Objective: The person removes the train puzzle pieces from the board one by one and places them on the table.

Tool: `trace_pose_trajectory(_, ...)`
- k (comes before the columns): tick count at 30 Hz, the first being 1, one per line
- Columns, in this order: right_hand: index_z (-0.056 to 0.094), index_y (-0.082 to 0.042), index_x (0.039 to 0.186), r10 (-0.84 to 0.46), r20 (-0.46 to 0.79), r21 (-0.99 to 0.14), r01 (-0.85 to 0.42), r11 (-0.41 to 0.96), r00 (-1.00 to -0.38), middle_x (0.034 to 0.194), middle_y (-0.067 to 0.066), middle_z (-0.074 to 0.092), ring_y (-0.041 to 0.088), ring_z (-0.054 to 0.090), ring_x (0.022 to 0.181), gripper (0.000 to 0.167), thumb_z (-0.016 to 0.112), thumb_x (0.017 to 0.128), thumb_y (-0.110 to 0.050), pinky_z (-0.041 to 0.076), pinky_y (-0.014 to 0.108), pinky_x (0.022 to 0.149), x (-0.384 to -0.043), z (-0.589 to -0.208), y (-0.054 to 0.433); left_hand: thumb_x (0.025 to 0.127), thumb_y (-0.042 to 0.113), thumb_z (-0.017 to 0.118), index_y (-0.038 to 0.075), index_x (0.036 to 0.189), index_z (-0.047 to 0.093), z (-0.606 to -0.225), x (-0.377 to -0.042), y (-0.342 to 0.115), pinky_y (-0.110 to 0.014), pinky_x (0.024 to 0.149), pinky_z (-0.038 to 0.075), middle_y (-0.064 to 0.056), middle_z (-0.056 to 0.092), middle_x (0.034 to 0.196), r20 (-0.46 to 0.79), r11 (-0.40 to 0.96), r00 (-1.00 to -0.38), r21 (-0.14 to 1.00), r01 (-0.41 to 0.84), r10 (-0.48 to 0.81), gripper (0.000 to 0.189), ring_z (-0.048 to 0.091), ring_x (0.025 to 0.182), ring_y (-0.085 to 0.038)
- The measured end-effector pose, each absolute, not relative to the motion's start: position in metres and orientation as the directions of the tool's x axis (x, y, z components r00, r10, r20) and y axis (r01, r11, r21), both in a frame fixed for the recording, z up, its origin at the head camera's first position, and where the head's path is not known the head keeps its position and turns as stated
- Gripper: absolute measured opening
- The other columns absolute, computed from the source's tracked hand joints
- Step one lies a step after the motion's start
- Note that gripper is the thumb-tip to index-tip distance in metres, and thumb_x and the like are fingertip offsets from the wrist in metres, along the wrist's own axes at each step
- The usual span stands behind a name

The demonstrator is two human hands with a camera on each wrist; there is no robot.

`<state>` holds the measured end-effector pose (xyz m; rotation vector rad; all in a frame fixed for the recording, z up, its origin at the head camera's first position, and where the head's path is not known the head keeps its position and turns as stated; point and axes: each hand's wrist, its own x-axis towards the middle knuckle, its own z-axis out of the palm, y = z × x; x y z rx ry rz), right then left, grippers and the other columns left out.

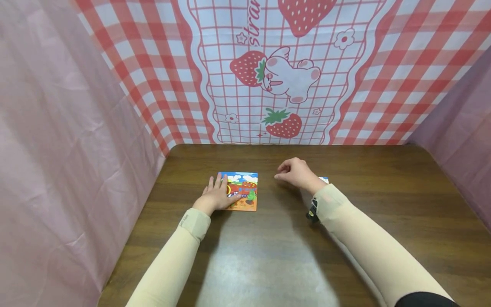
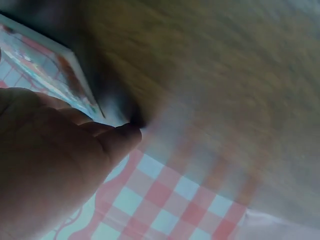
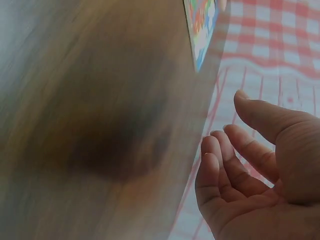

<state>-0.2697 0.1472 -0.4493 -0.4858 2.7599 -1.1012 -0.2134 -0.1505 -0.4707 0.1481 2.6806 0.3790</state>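
A square picture board (image 1: pixel 249 204) printed with a red train, blue sky and a green cactus lies on the table. My left hand (image 1: pixel 216 197) rests on its left part with fingers spread, covering some of the picture. In the left wrist view the board's edge (image 2: pixel 85 75) shows beyond the left hand (image 2: pixel 55 155). To the right of the board, my right hand (image 1: pixel 296 174) hovers above the table with loosely bent fingers. Its thumb stands apart from the fingers in the right wrist view, and the hand (image 3: pixel 260 170) holds nothing.
A small blue-and-white item (image 1: pixel 324 179) peeks out behind the right wrist, mostly hidden. The brown wooden table (image 1: pixel 276 256) meets a red-and-white checked cloth (image 1: pixel 168 85) at its far edge. Pink curtains (image 1: pixel 57 149) hang at both sides.
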Motion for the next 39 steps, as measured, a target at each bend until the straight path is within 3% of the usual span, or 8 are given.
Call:
trace_pose_trajectory(8, 0.074, 0.004, 0.105, -0.418, 0.012, -0.662, -0.320, 0.678, -0.908, 0.088, 0.006, 0.071, 0.021, 0.066, 0.085, 0.030, 0.083, 0.086, -0.016, 0.054, 0.040, 0.082, -0.275, -0.455, 0.101, 0.096, 0.073, 0.043, 0.007, 0.163, -0.002, -0.474, -0.215, -0.152, -0.058, 0.119, 0.006, -0.010, -0.008, 0.169, -0.390, 0.954, -0.904, 0.294, 0.060, 0.177, 0.104, -0.007, 0.152, -0.040)
trace_pose_trajectory(16, 0.076, 0.004, 0.104, -0.431, -0.002, -0.652, -0.325, 0.685, -0.902, 0.090, 0.007, 0.071, 0.022, 0.063, 0.085, 0.029, 0.084, 0.085, -0.017, 0.053, 0.038, 0.080, -0.281, -0.459, 0.069, 0.096, 0.073, 0.044, 0.006, 0.163, -0.002, -0.473, -0.216, -0.152, -0.056, 0.120, 0.004, -0.011, -0.007, 0.169, -0.399, 0.960, -0.903, 0.276, 0.044, 0.156, 0.106, -0.007, 0.152, -0.039)
trace_pose_trajectory(25, 0.074, 0.004, 0.112, -0.433, -0.080, -0.624, -0.293, 0.724, -0.898, 0.104, 0.012, 0.072, 0.023, 0.065, 0.096, 0.037, 0.084, 0.086, -0.020, 0.053, 0.038, 0.089, -0.279, -0.464, 0.049, 0.096, 0.071, 0.048, 0.006, 0.163, -0.001, -0.473, -0.214, -0.151, -0.056, 0.120, 0.006, -0.011, -0.006, 0.169, -0.396, 0.962, -0.905, 0.270, 0.048, 0.157, 0.106, -0.005, 0.152, -0.040)
trace_pose_trajectory(39, 0.075, 0.004, 0.104, -0.431, -0.093, -0.567, -0.308, 0.764, -0.897, 0.099, 0.012, 0.073, 0.024, 0.065, 0.092, 0.034, 0.086, 0.084, -0.020, 0.054, 0.037, 0.087, -0.280, -0.465, 0.026, 0.095, 0.073, 0.046, 0.006, 0.163, -0.001, -0.477, -0.218, -0.152, -0.057, 0.119, 0.006, -0.011, -0.006, 0.169, -0.400, 0.965, -0.903, 0.258, 0.053, 0.157, 0.107, -0.005, 0.152, -0.040)
